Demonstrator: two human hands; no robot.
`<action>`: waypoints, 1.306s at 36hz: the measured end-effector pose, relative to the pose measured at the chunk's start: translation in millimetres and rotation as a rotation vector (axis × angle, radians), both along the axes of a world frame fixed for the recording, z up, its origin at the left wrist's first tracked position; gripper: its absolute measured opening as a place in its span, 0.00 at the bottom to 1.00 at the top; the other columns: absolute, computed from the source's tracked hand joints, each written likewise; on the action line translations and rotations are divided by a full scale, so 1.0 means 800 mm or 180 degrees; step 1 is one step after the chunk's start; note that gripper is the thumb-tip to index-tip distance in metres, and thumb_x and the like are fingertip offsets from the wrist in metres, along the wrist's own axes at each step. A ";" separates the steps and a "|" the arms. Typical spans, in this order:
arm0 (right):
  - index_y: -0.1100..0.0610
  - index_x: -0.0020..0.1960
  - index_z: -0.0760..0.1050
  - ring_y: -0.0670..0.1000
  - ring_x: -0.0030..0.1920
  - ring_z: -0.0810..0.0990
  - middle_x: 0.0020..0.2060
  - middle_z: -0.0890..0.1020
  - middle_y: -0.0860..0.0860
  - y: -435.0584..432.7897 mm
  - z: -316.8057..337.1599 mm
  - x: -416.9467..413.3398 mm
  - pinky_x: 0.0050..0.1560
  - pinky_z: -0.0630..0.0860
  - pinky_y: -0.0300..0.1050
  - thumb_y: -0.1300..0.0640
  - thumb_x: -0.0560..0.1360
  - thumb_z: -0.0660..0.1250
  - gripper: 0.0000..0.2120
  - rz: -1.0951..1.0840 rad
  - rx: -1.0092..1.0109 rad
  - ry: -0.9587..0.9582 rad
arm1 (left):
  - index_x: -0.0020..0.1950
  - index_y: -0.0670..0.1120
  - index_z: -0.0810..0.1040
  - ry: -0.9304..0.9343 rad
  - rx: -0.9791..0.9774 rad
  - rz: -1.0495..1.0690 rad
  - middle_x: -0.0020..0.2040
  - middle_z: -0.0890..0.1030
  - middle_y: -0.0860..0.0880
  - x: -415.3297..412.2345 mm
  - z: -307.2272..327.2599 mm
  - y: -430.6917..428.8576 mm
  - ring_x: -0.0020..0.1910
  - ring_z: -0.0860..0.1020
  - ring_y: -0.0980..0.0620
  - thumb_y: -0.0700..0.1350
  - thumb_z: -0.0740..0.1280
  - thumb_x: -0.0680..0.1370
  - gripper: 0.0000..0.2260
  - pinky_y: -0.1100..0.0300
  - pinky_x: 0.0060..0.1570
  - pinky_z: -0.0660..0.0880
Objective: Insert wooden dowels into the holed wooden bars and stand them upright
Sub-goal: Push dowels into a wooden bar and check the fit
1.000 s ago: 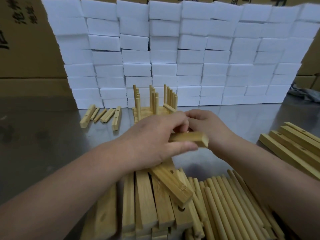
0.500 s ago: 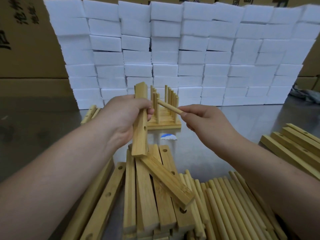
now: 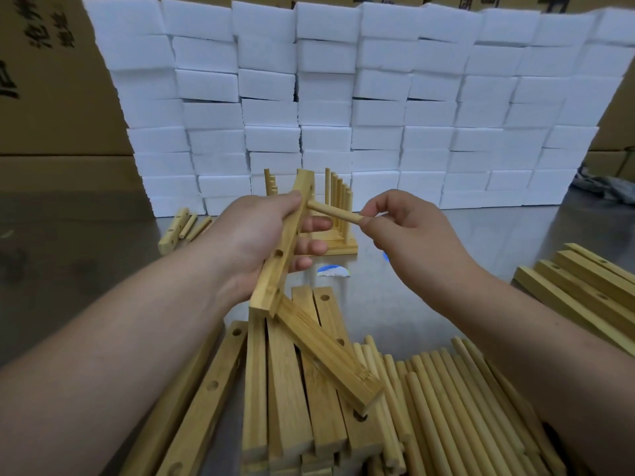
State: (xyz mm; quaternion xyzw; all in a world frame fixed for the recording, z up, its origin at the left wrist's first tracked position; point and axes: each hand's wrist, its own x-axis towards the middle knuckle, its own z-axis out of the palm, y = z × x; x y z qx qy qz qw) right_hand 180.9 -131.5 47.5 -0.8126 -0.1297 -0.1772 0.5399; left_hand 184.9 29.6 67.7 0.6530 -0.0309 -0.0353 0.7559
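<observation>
My left hand [image 3: 261, 242] grips a holed wooden bar [image 3: 287, 242] and holds it nearly upright above the table. My right hand [image 3: 409, 235] pinches the near end of a wooden dowel [image 3: 333, 211]. The dowel's far end sits at a hole near the top of the bar. Behind my hands, finished bars with upright dowels [image 3: 338, 214] stand on the metal table [image 3: 86, 269]. A pile of holed bars [image 3: 292, 379] and a pile of loose dowels [image 3: 457, 407] lie at the front.
A wall of white foam blocks [image 3: 343, 97] closes off the back, with cardboard boxes [image 3: 51, 97] behind. More holed bars [image 3: 584, 286] lie at the right, a few short pieces [image 3: 178, 228] at the back left. A small white and blue scrap [image 3: 331, 270] lies on the table.
My left hand has tilted the bar so its holed face turns to the right. My right hand has brought the dowel's tip to the bar's upper hole.
</observation>
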 end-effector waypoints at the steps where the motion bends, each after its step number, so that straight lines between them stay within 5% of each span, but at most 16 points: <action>1: 0.50 0.37 0.73 0.41 0.21 0.64 0.21 0.68 0.42 0.000 0.000 0.000 0.21 0.61 0.31 0.58 0.73 0.63 0.07 -0.0009 0.0006 -0.0016 | 0.49 0.43 0.77 0.0017 0.0036 0.0023 0.37 0.84 0.47 0.001 0.000 0.000 0.25 0.78 0.53 0.46 0.57 0.81 0.12 0.65 0.23 0.75; 8: 0.49 0.35 0.75 0.41 0.20 0.65 0.21 0.69 0.42 -0.001 0.002 0.000 0.20 0.60 0.30 0.58 0.72 0.64 0.08 -0.0143 0.0195 -0.0077 | 0.48 0.42 0.80 0.0072 0.0138 0.0107 0.30 0.81 0.49 0.000 -0.001 0.001 0.24 0.77 0.55 0.46 0.58 0.81 0.13 0.65 0.23 0.74; 14: 0.49 0.36 0.77 0.41 0.21 0.66 0.21 0.70 0.40 -0.001 0.002 0.002 0.20 0.61 0.31 0.57 0.73 0.63 0.09 -0.0276 0.0141 -0.0183 | 0.47 0.55 0.78 -0.0186 0.0286 0.0089 0.32 0.82 0.50 0.002 -0.004 0.003 0.25 0.78 0.54 0.44 0.57 0.81 0.11 0.64 0.24 0.75; 21: 0.46 0.38 0.77 0.42 0.19 0.64 0.20 0.69 0.40 -0.003 0.001 0.003 0.20 0.60 0.32 0.57 0.73 0.62 0.09 -0.0252 -0.0018 -0.0262 | 0.51 0.58 0.77 -0.0399 0.0566 0.0045 0.37 0.82 0.49 0.005 -0.004 0.005 0.25 0.77 0.55 0.44 0.57 0.81 0.12 0.64 0.26 0.75; 31: 0.41 0.42 0.72 0.43 0.27 0.70 0.24 0.71 0.44 -0.008 -0.003 0.004 0.30 0.64 0.41 0.49 0.75 0.63 0.04 -0.0256 -0.1162 -0.0740 | 0.48 0.60 0.76 -0.0497 0.0891 -0.0048 0.40 0.81 0.47 0.003 -0.004 0.005 0.26 0.77 0.55 0.43 0.57 0.81 0.13 0.64 0.25 0.75; 38: 0.42 0.42 0.70 0.43 0.27 0.70 0.23 0.71 0.44 -0.007 -0.004 0.003 0.30 0.65 0.41 0.50 0.76 0.62 0.05 -0.0374 -0.1217 -0.0855 | 0.49 0.62 0.75 -0.0618 0.1058 -0.0123 0.43 0.80 0.47 0.002 -0.002 0.005 0.27 0.78 0.55 0.43 0.57 0.81 0.13 0.64 0.26 0.75; 41: 0.49 0.38 0.75 0.42 0.26 0.69 0.21 0.71 0.42 -0.007 -0.003 0.004 0.25 0.61 0.34 0.49 0.77 0.60 0.10 -0.0413 -0.1030 -0.0704 | 0.46 0.63 0.75 -0.0709 0.1144 -0.0201 0.44 0.79 0.48 0.000 -0.001 0.005 0.27 0.78 0.57 0.44 0.57 0.81 0.15 0.65 0.27 0.75; 44: 0.61 0.43 0.77 0.43 0.26 0.66 0.20 0.66 0.45 -0.006 -0.003 0.005 0.25 0.61 0.36 0.48 0.77 0.58 0.17 -0.0467 -0.1041 -0.0654 | 0.45 0.64 0.75 -0.0766 0.1193 -0.0290 0.44 0.79 0.48 -0.001 0.000 0.006 0.27 0.77 0.58 0.43 0.57 0.81 0.15 0.65 0.28 0.74; 47: 0.64 0.43 0.77 0.44 0.25 0.64 0.21 0.64 0.46 -0.008 0.000 0.007 0.24 0.60 0.36 0.50 0.77 0.60 0.17 -0.0408 -0.0904 -0.0622 | 0.45 0.64 0.75 -0.0787 0.1219 -0.0408 0.45 0.78 0.49 -0.002 0.000 0.007 0.29 0.78 0.57 0.43 0.59 0.80 0.15 0.63 0.30 0.76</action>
